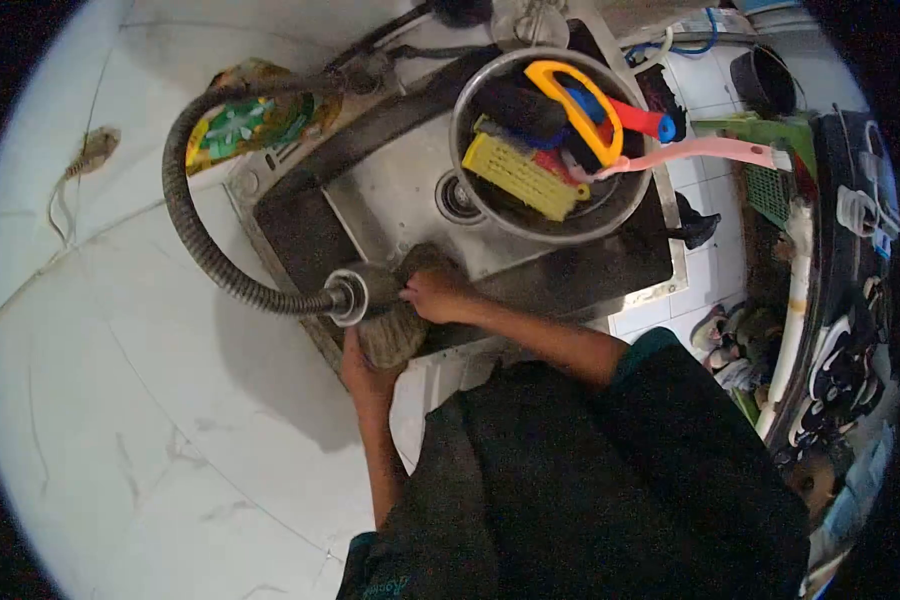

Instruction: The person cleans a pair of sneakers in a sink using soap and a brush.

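Over the near left corner of the sink (pixel 365 195), both my hands are on a grey-brown, rough-looking item (pixel 395 338) whose kind I cannot make out. My left hand (pixel 370 378) grips its near end from below, fingers partly hidden. Bent fingers of my right hand (pixel 440 297) close at its upper side, beside a darker part (pixel 428 262). The round faucet head (pixel 362 293) on a ribbed flexible hose (pixel 195 225) hangs right above the item and covers some of it. Whether water runs does not show.
A metal basin (pixel 610 225) with a yellow brush (pixel 520 175), a yellow-orange handle (pixel 610 140) and a pink-handled brush (pixel 700 152) sits across the sink's right side. The drain (pixel 458 197) lies beside it. A green-yellow packet (pixel 245 125) lies behind. Several shoes (pixel 740 345) stand at right.
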A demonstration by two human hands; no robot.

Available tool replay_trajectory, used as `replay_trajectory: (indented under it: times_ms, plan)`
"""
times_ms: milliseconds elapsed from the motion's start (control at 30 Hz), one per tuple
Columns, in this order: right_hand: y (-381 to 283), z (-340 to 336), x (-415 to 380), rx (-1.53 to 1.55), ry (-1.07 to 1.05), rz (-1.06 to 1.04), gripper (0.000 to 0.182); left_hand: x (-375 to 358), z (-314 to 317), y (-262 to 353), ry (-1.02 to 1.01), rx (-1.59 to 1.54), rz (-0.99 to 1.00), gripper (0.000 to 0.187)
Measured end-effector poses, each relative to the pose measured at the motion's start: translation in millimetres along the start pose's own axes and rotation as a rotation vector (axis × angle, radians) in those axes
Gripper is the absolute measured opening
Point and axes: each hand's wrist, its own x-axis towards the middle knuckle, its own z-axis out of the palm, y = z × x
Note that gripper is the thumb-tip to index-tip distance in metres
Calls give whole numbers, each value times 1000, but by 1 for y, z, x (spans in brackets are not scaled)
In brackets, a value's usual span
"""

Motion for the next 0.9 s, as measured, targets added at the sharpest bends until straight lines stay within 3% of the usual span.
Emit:
replay_trajectory:
  times_ms: [33, 67, 133, 167, 267, 300, 400, 433, 533, 633, 733, 867, 900]
  plan:
    - [-18, -27, -16, -28, -152, -51, 29, -15, -3, -5, -16, -33, -71, 94]
    - [-18, -18, -20, 11, -151, 29, 28, -24, -7, 4, -37, -43, -110, 94]
    - [-11, -9, -4, 57, -101, 171, 28, -5, -11, 29, -41, -64, -143, 93]
    - [-25, -2, -20, 214, 65, 189, 27, 4, -9, 29, -13, -21, -106, 91]
    - [-1, -19, -28, 238, -52, 208, 37, -3, -6, 38, 1, 42, -67, 85]
    - [-3, -21, -23, 222, 29, 321, 39, -4, -7, 46, -9, 25, -64, 83]
    - [-26, -28, -50, 204, -140, 173, 37, 16, -19, 66, -25, -7, -94, 77]
    - [-28, -33, -51, 209, -105, 199, 37, 13, -22, 70, -42, -16, -129, 74]
    - [-31, -41, -47, 193, -69, 178, 35, 14, -18, 75, -29, 2, -28, 80]
    - [-33, -24, -54, 202, -181, 77, 34, 11, -27, 77, -69, -23, -151, 87]
    - [-58, -35, -50, 278, -114, 164, 35, 8, -25, 58, -15, 27, -43, 86]
    - [-58, -41, -53, 159, -52, 227, 32, 2, -18, 58, -22, -20, -76, 94]
    - [-61, -42, -52, 228, 70, 208, 34, 1, -19, 60, -41, -24, -116, 96]
